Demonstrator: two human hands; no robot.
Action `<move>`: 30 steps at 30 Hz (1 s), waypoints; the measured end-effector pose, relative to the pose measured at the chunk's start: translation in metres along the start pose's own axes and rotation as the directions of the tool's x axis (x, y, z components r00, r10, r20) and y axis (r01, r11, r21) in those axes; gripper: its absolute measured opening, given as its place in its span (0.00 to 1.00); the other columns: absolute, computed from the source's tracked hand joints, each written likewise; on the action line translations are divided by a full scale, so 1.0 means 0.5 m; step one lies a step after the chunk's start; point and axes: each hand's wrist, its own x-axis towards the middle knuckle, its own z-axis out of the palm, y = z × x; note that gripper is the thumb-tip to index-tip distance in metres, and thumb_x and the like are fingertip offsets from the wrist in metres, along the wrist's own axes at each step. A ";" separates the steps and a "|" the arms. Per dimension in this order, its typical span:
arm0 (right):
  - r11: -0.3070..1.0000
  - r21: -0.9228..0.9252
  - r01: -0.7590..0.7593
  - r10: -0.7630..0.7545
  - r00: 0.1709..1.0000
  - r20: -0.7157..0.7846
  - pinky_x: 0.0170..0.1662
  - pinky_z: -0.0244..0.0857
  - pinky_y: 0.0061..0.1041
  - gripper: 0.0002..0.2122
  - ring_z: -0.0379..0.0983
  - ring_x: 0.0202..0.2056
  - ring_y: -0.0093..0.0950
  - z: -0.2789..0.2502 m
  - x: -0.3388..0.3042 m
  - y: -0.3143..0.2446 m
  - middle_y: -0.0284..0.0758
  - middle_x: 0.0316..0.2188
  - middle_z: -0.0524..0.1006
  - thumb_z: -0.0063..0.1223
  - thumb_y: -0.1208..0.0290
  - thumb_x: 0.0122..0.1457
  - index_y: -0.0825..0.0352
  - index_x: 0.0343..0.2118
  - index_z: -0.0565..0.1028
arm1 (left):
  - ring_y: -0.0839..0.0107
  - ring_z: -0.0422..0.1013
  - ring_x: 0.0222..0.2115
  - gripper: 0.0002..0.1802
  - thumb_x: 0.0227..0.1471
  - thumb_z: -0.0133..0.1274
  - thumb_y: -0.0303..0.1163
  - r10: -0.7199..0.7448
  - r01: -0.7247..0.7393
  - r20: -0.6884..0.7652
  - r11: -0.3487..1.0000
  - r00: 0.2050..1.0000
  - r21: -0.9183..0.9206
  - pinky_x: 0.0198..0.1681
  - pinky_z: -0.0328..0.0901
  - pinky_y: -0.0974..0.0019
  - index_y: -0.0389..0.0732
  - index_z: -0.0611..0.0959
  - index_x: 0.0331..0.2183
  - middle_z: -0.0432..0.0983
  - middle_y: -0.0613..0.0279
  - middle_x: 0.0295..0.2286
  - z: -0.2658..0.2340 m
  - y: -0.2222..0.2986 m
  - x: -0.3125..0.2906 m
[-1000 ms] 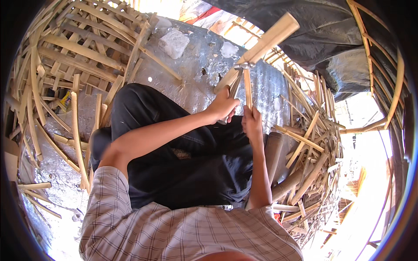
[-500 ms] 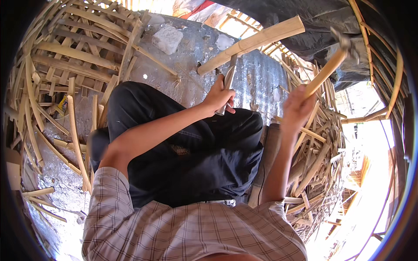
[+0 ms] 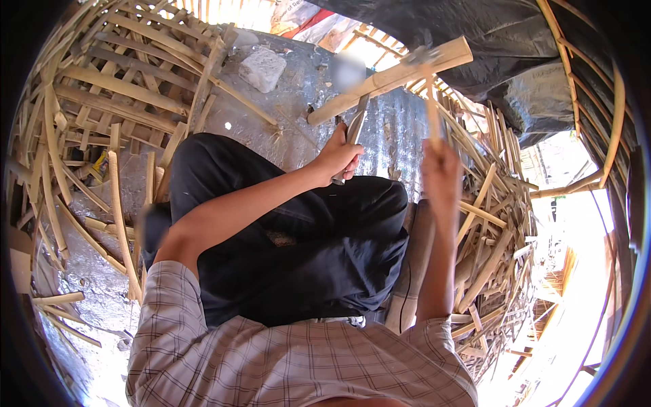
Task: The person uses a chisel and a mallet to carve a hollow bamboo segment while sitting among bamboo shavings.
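Note:
A knife (image 3: 355, 127) with a metal blade is gripped in my left hand (image 3: 336, 156), above my crossed legs. Its far end meets the near side of a thick bamboo piece (image 3: 386, 79), which slants up to the right; whether the blade has cut into it I cannot tell. My right hand (image 3: 442, 178) is closed around the wooden handle of a hammer (image 3: 432, 112). Motion blurs the hammer's head, which appears over the right part of the bamboo; contact cannot be made out.
Woven bamboo lattice (image 3: 129, 85) fills the left side. A grey stone block (image 3: 263, 68) rests on the dark sheet (image 3: 298, 88) ahead. Split bamboo strips (image 3: 491, 251) are heaped at the right, beside a thick round pole (image 3: 413, 271). Black plastic sheeting (image 3: 495, 47) hangs at the upper right.
My right hand has swung the hammer leftward, bringing its head from the far right to over the bamboo piece. My left hand, the knife and the bamboo have barely shifted.

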 end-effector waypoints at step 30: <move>0.818 0.498 0.288 -0.153 0.943 -0.294 0.14 0.43 0.19 0.14 0.52 0.13 0.12 -0.082 0.075 -0.079 0.21 0.13 0.60 0.47 0.63 0.70 0.63 0.27 0.66 | 0.81 0.57 0.14 0.13 0.50 0.51 0.20 0.052 -0.090 -0.144 0.958 0.988 -0.272 0.11 0.51 0.74 0.44 0.66 0.34 0.63 0.66 0.21 -0.042 0.069 0.021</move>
